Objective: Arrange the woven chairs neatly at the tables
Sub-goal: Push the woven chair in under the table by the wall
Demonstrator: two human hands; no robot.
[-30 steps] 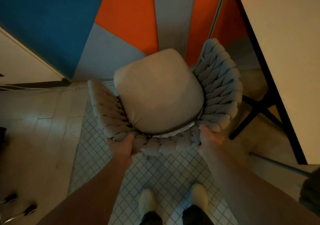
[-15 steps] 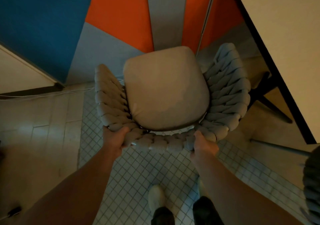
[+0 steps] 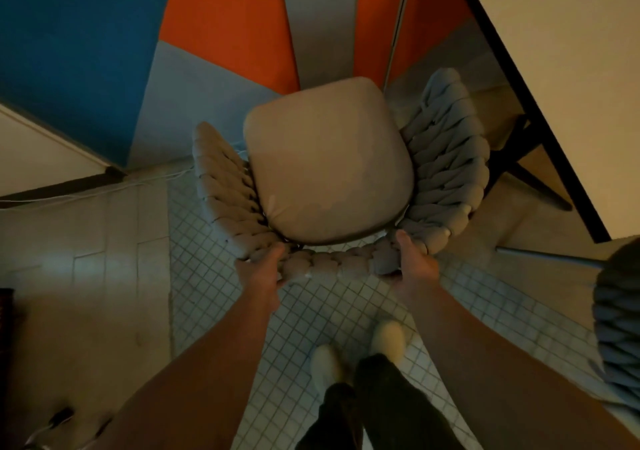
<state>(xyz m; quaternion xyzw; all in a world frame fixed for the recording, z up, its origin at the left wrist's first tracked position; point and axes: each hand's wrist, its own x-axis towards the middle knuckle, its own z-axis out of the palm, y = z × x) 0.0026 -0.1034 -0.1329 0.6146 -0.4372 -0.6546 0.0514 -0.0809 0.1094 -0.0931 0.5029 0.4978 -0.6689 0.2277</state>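
Note:
A grey woven chair point(image 3: 446, 158) with a beige seat cushion point(image 3: 329, 162) stands right in front of me, its seat facing away toward the wall. My left hand point(image 3: 259, 273) grips the left end of its braided backrest, and my right hand point(image 3: 414, 264) grips the right end. A pale table point(image 3: 568, 61) with a dark edge fills the upper right, just beside the chair's right arm. Its dark legs point(image 3: 519, 169) show under the top.
A second woven chair point(image 3: 620, 318) pokes in at the right edge, with a grey leg point(image 3: 547, 257) lying toward it. A blue, orange and grey wall point(image 3: 221, 26) stands beyond the chair. White cables point(image 3: 86, 191) run along the floor at left. My feet point(image 3: 356, 349) are on small white tiles.
The chair has shifted to the right, toward the table, and turned slightly with my hands still holding its backrest. My feet have stepped to the right as well.

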